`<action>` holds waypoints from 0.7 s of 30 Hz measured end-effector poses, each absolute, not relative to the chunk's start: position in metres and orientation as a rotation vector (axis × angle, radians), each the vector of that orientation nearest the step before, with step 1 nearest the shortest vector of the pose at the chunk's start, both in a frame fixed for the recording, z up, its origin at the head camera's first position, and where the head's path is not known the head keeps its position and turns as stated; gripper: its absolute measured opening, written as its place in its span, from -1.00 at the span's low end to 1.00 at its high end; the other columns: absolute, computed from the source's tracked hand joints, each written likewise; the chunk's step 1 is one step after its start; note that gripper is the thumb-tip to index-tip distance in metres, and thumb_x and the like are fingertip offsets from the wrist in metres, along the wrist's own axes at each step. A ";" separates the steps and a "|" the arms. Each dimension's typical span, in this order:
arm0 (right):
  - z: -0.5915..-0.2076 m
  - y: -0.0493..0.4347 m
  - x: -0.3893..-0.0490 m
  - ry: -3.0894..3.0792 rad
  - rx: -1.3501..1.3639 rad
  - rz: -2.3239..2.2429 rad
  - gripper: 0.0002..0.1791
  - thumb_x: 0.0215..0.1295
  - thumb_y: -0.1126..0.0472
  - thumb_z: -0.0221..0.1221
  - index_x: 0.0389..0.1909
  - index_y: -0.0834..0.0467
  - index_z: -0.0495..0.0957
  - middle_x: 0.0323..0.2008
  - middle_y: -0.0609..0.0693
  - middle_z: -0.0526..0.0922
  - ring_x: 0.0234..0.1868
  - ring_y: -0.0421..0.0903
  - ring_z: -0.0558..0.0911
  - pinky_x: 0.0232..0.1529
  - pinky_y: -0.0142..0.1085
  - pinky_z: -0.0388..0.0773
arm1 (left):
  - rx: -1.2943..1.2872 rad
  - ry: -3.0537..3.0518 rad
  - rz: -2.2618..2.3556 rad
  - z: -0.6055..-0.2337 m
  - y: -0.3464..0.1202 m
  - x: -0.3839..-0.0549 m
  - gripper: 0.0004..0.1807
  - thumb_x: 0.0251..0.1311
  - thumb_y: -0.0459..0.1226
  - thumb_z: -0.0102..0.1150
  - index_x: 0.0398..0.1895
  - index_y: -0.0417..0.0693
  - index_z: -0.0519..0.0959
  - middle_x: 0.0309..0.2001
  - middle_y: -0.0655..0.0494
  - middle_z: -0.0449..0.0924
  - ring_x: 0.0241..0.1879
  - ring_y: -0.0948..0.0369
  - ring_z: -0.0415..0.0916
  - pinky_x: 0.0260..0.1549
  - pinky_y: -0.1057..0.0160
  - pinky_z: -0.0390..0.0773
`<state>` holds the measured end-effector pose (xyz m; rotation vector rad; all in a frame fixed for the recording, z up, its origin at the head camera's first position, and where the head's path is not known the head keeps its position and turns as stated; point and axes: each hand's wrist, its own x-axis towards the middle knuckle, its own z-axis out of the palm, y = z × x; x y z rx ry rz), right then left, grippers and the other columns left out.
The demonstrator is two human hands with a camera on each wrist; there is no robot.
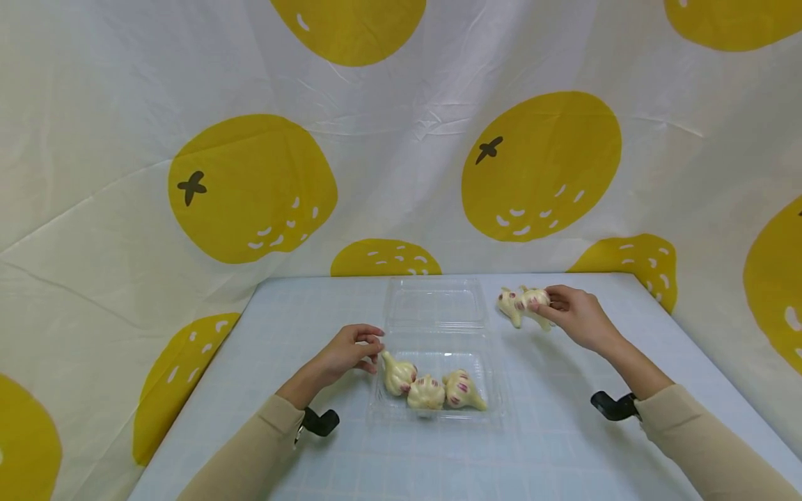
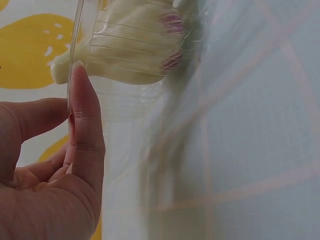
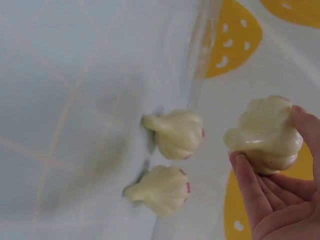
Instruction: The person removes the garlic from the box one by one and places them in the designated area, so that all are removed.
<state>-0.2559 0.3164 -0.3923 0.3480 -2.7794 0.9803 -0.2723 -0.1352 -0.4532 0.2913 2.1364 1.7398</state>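
Note:
My left hand [image 1: 351,351] pinches the left rim of an open clear plastic container [image 1: 495,400]; in the left wrist view the rim runs between thumb and fingers [image 2: 86,135]. Inside lie three cream garlic bulbs with purple streaks: a left one [image 1: 399,376], a middle one [image 1: 426,394] and a right one [image 1: 462,390]. At the back right, my right hand [image 1: 579,316] holds another garlic bulb [image 3: 267,132] by its sides, raised off the table. Two more bulbs, one upper [image 3: 177,134] and one lower [image 3: 161,191] in the right wrist view, lie on the table beside it.
The container's hinged lid [image 1: 435,303] lies folded back behind its tray. A pale checked cloth covers the table [image 1: 413,466]. Behind its far edge hangs a white curtain [image 1: 401,160] printed with yellow fruit.

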 end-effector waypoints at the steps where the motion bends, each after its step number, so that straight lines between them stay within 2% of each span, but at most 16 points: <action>1: -0.393 0.320 -0.257 -2.779 0.327 0.969 -0.31 0.47 -0.07 0.23 0.26 0.47 0.44 0.09 0.43 0.62 0.06 0.32 0.67 0.00 0.15 0.66 | 0.291 2.138 1.739 -0.453 -0.135 -0.272 -0.54 0.42 -0.40 0.19 0.29 -0.48 0.39 -0.27 0.00 0.52 -0.36 0.16 0.53 -0.41 0.25 0.70; 6: -0.399 0.337 -0.265 -2.789 0.195 0.969 -0.21 0.49 -0.18 0.16 0.29 0.49 0.40 0.17 0.50 0.54 0.15 0.40 0.59 0.07 0.21 0.60 | 0.293 2.140 1.737 -0.452 -0.134 -0.272 -0.54 0.42 -0.40 0.19 0.28 -0.48 0.40 -0.25 -0.08 0.54 -0.37 0.15 0.54 -0.41 0.25 0.71; 10: -0.406 0.351 -0.273 -2.783 0.092 0.976 -0.14 0.50 -0.23 0.10 0.32 0.52 0.35 0.21 0.54 0.48 0.20 0.44 0.53 0.10 0.24 0.57 | 0.301 2.144 1.732 -0.452 -0.135 -0.272 -0.54 0.42 -0.39 0.20 0.28 -0.48 0.40 -0.25 -0.07 0.54 -0.37 0.15 0.54 -0.41 0.24 0.71; 21: -0.426 0.383 -0.289 -2.758 -0.152 0.989 -0.13 0.49 -0.28 0.08 0.26 0.53 0.39 0.12 0.51 0.54 0.10 0.38 0.55 0.04 0.16 0.62 | 0.283 2.163 1.729 -0.456 -0.134 -0.276 -0.55 0.40 -0.40 0.22 0.24 -0.49 0.41 -0.27 -0.02 0.54 -0.40 0.16 0.54 -0.44 0.24 0.71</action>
